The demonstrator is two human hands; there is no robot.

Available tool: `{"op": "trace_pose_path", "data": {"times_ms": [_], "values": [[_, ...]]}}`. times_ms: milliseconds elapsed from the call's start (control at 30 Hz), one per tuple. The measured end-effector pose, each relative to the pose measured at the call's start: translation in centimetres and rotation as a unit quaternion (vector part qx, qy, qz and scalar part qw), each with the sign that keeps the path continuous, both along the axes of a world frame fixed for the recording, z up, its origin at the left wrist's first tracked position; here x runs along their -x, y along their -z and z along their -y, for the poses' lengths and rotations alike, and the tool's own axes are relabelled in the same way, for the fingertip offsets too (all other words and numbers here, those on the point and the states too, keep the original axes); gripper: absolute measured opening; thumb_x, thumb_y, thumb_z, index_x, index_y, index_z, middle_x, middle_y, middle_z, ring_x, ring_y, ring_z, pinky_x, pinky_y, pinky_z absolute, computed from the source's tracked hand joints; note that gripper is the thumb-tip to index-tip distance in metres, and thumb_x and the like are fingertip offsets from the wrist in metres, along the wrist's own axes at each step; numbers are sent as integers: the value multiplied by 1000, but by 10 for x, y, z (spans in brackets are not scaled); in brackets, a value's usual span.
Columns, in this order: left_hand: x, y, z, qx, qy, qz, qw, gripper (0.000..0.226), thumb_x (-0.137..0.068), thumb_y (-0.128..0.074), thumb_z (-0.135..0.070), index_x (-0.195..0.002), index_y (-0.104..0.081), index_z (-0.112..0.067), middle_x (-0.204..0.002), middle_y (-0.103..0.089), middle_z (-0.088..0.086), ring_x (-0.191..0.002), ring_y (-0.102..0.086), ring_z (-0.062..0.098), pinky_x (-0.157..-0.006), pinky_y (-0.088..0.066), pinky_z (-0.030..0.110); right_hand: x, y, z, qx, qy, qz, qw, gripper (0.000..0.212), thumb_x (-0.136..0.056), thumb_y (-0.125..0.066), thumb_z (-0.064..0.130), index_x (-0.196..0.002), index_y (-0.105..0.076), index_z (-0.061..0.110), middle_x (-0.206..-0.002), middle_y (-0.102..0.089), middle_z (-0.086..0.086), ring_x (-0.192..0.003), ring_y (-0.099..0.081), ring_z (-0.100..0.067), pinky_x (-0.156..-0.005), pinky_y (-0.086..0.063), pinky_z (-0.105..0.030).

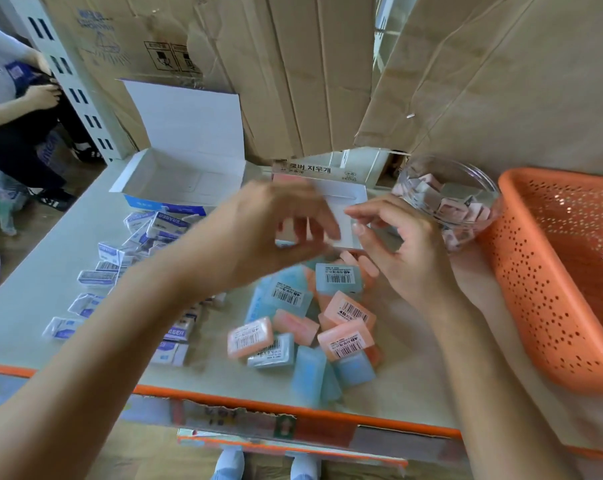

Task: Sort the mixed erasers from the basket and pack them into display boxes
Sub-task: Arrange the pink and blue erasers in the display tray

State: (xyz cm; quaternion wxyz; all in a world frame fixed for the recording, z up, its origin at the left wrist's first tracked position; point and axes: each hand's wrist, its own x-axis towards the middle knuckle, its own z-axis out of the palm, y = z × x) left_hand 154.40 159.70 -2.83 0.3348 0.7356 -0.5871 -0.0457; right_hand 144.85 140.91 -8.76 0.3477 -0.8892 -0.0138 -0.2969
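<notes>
A small white display box (353,197) with a Korean-lettered lid stands at the middle back of the table. My left hand (275,230), blurred, hovers over its left part with fingers curled down round a pink eraser (286,233). My right hand (402,247) pinches the box's right wall between thumb and forefinger. Loose pink erasers (349,339) and blue erasers (338,278) with barcode labels lie in a heap in front of the box. White-and-blue sleeved erasers (165,225) are scattered to the left. The orange basket (535,306) sits at the right.
A larger open white-and-blue box (175,188) stands at the back left. A clear bowl (449,199) holds several small pink erasers beside the basket. Cardboard sheets (293,81) rise behind the table. The orange table edge (258,405) runs along the front. Another person sits at far left.
</notes>
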Motion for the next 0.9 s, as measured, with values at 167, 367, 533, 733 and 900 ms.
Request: {"op": "trace_pose_path", "data": {"times_ms": [167, 367, 533, 733, 900], "values": [[29, 29, -27, -146, 64, -63, 985, 24, -67, -78, -38, -88, -67, -33, -92, -55, -17, -83, -53, -2, -70, -41, 12, -2, 2, -1, 10, -11, 8, 1000, 20, -86, -53, 15, -97, -68, 9, -90, -61, 3, -81, -57, -6, -74, -48, -23], [36, 37, -26, -178, 65, 24, 982, 24, -67, -77, -43, -87, -69, -32, -76, -37, -31, -75, -40, -8, -58, -27, 0, -2, 2, -2, 8, -18, 2, 1000, 20, -86, -53, 16, -96, -69, 10, -89, -62, 3, -81, -56, -2, -73, -47, -23], [36, 34, -23, -191, 60, 9, 980, 22, -69, -74, -44, -85, -65, -33, -79, -44, -26, -82, -47, -2, -61, -35, 9, -2, 4, -2, 4, -20, 0, 1000, 20, -86, -52, 16, -95, -69, 10, -89, -60, 7, -80, -57, -4, -73, -46, -20], [24, 20, -23, -157, 51, -145, 976, 21, -72, -76, -29, -74, -56, -35, -71, -57, -22, -66, -52, -3, -59, -38, 8, -2, 1, -4, -22, -27, 7, 999, 19, -87, -52, 14, -94, -69, 10, -89, -62, 5, -82, -59, -8, -73, -47, -23], [12, 24, -13, -1, -49, -285, 957, 20, -67, -69, -34, -73, -55, -21, -66, -59, -12, -59, -53, 4, -61, -46, 23, 0, -9, -11, -82, -57, 10, 995, 18, -90, -52, 15, -105, -63, 17, -98, -64, 7, -89, -62, -11, -78, -49, -25]]}}
